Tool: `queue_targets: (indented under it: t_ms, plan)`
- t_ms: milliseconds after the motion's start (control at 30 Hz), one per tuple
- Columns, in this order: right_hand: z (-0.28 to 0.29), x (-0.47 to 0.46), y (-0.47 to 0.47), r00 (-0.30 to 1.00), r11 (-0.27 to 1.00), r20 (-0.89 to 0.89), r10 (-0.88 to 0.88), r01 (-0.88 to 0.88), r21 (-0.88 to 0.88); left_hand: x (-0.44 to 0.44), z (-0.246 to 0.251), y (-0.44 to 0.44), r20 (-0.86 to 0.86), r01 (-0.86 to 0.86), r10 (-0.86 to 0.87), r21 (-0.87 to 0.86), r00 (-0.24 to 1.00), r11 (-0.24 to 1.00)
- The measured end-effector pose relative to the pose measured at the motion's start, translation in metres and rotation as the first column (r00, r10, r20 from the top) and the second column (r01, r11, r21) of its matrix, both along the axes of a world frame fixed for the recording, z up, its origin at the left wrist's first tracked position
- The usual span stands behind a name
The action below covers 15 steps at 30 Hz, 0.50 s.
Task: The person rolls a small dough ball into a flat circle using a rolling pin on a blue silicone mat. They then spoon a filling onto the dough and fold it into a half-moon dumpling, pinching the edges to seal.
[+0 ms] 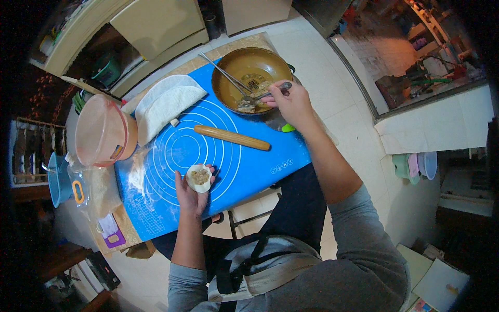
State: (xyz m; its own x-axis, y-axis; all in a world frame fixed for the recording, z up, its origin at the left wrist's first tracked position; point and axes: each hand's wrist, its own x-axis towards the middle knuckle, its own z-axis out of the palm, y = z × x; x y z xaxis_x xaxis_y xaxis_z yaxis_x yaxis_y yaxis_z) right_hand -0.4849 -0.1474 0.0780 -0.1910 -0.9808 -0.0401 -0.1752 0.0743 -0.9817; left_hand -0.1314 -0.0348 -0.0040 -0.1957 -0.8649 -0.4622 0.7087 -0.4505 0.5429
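Note:
On the palm of my left hand [193,199] lies a round dough wrapper [205,188] with a mound of minced filling [200,177] at its middle. My right hand [290,102] grips the handle of a metal spoon [249,99], whose bowl is down in a wide brown pan [234,66]. More filling [260,89] sits low in the pan near the spoon. A pair of metal chopsticks [224,72] leans over the pan's far left rim. Between my hands, a wooden rolling pin [232,137] rests on a blue silicone mat [257,165] marked with white circles.
A folded white cloth [167,105] lies along the mat's far left edge, beside a small dough piece [174,122]. Loose flour [137,173] dusts the mat's left side. A pink plastic bucket [103,130], a clear bag [103,191] and a purple-edged item [114,240] stand farther left.

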Motion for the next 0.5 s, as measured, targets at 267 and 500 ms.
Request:
queue_targets:
  t_ms: [267, 500]
  plan:
    - [0.016, 0.016, 0.005, 0.985, 0.987, 0.063, -0.159, 0.161, -0.029, -0.001, 0.004, 0.000, -0.002, -0.016, 0.016, 0.043, 1.000, 0.999]
    - [0.007, 0.014, 0.022, 0.938, 0.980, -0.291, -0.189, 0.160, -0.121, -0.001, 0.001, 0.001, 0.009, -0.018, 0.018, 0.032, 1.000, 0.999]
